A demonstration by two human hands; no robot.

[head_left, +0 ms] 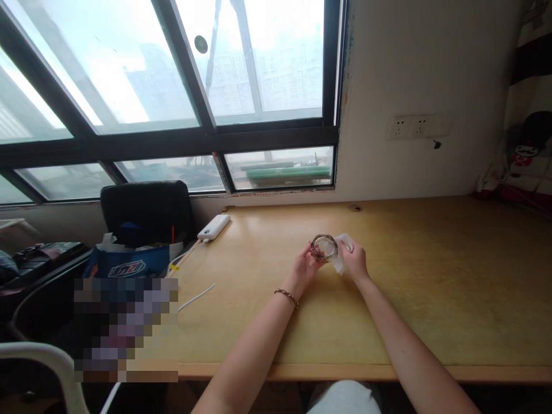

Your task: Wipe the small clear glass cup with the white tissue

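While you face a broad yellowish wooden table [448,299] with a smooth top, a dark-framed sliding window [276,135] lets daylight in beyond its left part, and a plain white wall [414,69] rises behind the right. On that wall sits a row of white socket plates [420,127], with a small black object [437,145] hanging just below. Near the table's back edge is a small round dark-rimmed hole [355,207]. Over the middle of the table, your left hand [304,265] curls its fingers around the lower left side of a round, shiny, brownish-rimmed ring-shaped object [315,248]; you wear a brown twisted bracelet [287,297] on that wrist. Your right hand [354,260] pinches a crumpled white tissue [338,264] at the object's right side, though you cannot tell how firmly it presses there. At the table's left edge lies a white rectangular power bank [214,227] with a cable plugged in, and nearer you the loose end of a thin white cable [196,298] reaches onto the top, well apart from your hands. Beyond that edge stand a black-backed chair [146,207] and a blue printed bag [129,264], partly covered by pixelation.
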